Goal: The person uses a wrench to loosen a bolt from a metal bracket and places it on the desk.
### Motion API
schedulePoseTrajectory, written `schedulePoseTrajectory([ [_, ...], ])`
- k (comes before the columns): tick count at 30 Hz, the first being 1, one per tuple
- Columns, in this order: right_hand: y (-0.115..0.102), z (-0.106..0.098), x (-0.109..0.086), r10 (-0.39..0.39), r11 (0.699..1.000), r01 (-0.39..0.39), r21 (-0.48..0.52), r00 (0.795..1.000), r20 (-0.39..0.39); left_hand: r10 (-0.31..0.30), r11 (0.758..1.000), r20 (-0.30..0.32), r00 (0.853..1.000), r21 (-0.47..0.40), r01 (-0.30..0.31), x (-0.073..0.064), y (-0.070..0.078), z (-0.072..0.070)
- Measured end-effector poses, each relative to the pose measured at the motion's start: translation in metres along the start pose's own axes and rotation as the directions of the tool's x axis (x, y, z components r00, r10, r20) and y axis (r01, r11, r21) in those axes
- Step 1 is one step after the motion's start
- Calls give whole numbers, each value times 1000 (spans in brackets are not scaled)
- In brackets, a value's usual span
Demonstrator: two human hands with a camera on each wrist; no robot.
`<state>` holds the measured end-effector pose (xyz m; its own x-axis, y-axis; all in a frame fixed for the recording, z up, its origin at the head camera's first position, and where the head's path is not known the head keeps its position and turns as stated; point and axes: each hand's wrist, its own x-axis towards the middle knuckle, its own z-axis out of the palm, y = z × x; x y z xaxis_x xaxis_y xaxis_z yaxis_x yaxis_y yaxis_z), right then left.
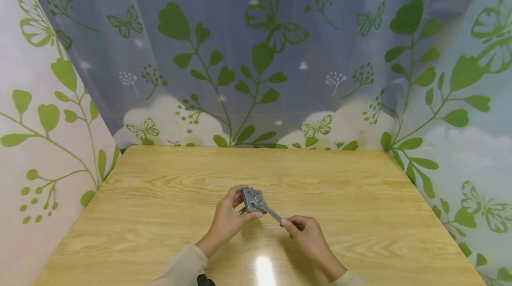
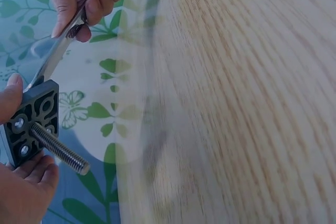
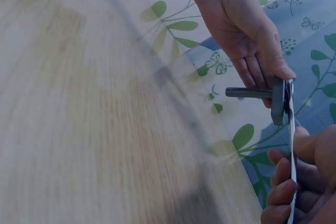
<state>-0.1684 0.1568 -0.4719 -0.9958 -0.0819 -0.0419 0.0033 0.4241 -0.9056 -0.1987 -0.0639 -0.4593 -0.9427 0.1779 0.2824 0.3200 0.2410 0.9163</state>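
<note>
My left hand (image 1: 229, 217) grips a dark grey square plate (image 1: 249, 200) by its edges, thumb on one side and fingers on the other. A threaded bolt (image 2: 60, 149) passes through the plate and sticks out of its ribbed back, as the left wrist view shows. On the plate's front face, a metal wrench (image 1: 273, 213) has its head around the bolt head (image 1: 258, 197). My right hand (image 1: 307, 238) pinches the wrench's handle between thumb and curled fingers. Both hands hold these parts up over the table, near its middle.
A wood-grain table (image 1: 168, 184) spreads beneath the hands. Behind it and along both sides hangs a curtain (image 1: 224, 46) printed with green leaves and butterflies. A bright light reflection lies on the tabletop near the front.
</note>
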Motion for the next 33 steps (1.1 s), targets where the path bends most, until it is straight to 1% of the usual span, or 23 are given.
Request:
schedulePoseTrajectory([
  [4, 2, -5, 3, -29, 999, 30, -12, 997, 65, 1, 1000, 24, 1000, -11, -1, -1, -2, -3],
  [5, 3, -7, 5, -44, 999, 45, -18, 996, 83, 1, 1000, 35, 999, -15, 0, -1, -2, -3],
  [6, 4, -9, 6, -53, 998, 55, -17, 994, 100, 4, 1000, 47, 999, -21, -4, -1, 2, -4],
  [7, 5, -10, 8, -60, 998, 63, -22, 992, 113, 7, 999, 59, 998, -34, -5, -1, 1, -4],
  [11, 9, -18, 15, -78, 996, 84, -36, 986, 149, -2, 999, 120, 993, -42, 7, -1, -1, -6],
  [12, 9, -20, 17, -77, 996, 83, -38, 986, 150, -2, 999, 135, 991, -52, 10, -1, -2, -7],
  [13, 9, -21, 19, -77, 995, 85, -46, 985, 153, -7, 998, 150, 989, -56, 16, -1, -6, -7],
  [15, 10, -26, 24, -88, 993, 99, -60, 983, 162, -8, 998, 181, 984, -66, 20, -1, -5, -10],
  [18, 12, -33, 32, -123, 986, 143, -88, 973, 196, -2, 996, 227, 974, -85, 22, 0, -4, -13],
  [20, 14, -38, 38, -156, 977, 184, -110, 963, 222, -1, 995, 267, 964, -94, 27, 1, -3, -15],
  [23, 15, -46, 46, -199, 963, 239, -129, 944, 265, -2, 994, 337, 941, -104, 39, 1, -1, -17],
  [26, 14, -53, 53, -226, 951, 279, -135, 922, 315, -1, 992, 408, 913, -111, 51, 1, 0, -18],
  [28, 11, -57, 58, -252, 941, 313, -129, 901, 352, 3, 993, 453, 891, -106, 51, 0, 0, -18],
  [29, 9, -58, 60, -267, 935, 333, -122, 888, 374, 6, 993, 480, 877, -106, 52, 0, 0, -18],
  [31, 5, -61, 65, -303, 915, 383, -124, 858, 415, 19, 991, 540, 841, -122, 56, 0, 0, -17],
  [33, 1, -64, 69, -349, 887, 446, -118, 817, 459, 32, 989, 596, 803, -137, 63, -1, -1, -17],
])
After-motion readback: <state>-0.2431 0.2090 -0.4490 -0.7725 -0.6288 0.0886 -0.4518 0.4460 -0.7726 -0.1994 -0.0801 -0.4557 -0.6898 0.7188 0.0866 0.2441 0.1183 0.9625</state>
